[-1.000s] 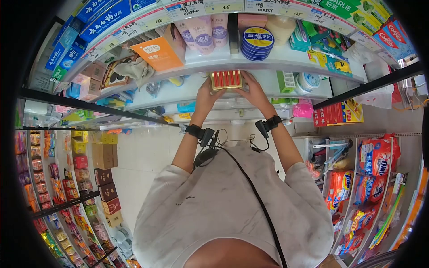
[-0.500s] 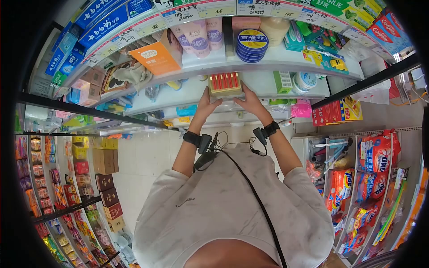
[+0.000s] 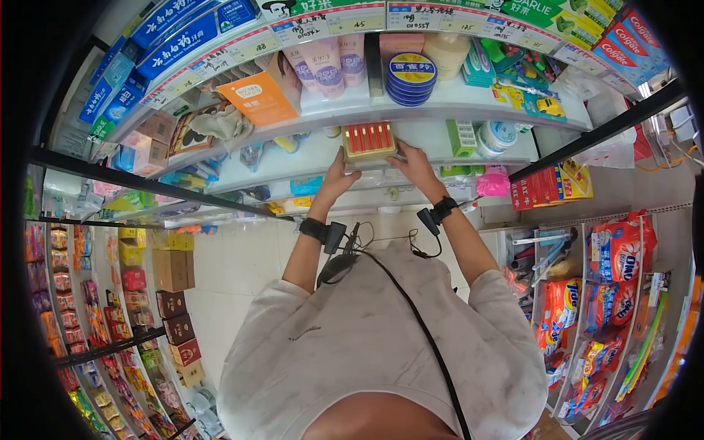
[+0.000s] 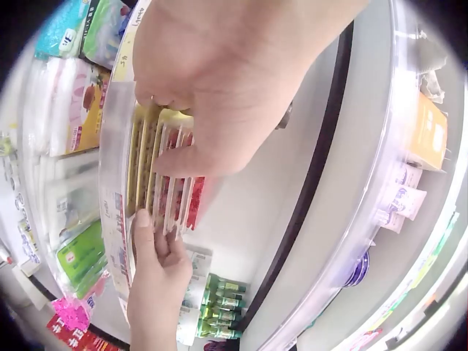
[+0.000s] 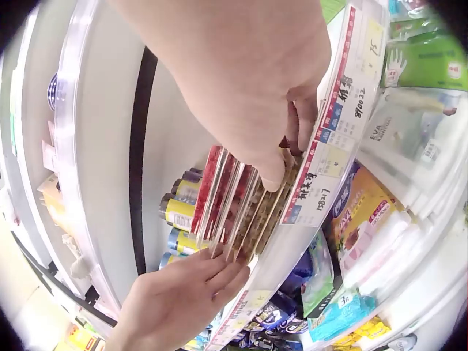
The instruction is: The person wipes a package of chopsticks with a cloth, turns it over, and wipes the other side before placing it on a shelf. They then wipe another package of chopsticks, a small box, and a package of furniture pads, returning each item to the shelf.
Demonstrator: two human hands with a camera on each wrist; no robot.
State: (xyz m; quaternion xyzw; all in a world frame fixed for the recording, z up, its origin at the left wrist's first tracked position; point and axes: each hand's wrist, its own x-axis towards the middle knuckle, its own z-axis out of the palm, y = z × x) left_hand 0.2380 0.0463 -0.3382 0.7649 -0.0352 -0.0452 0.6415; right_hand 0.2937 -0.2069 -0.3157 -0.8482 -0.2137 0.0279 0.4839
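A stack of flat clear cases with red and gold contents stands at the front of a lower shelf in the head view. The left hand grips its left side and the right hand its right side. In the left wrist view the left hand has its thumb over the edges of the stacked cases, with the right hand at their other end. The right wrist view shows the right hand holding the cases opposite the left hand.
Above are an orange box, tubes and blue round tins. A green box and a white jar sit right of the stack. Green bottles stand deeper on the shelf. Price labels line its edge.
The stack and both hands have moved slightly down in the head view since a second ago. The hands lie farther toward the stack's near corners, with the thumbs off its near edge.
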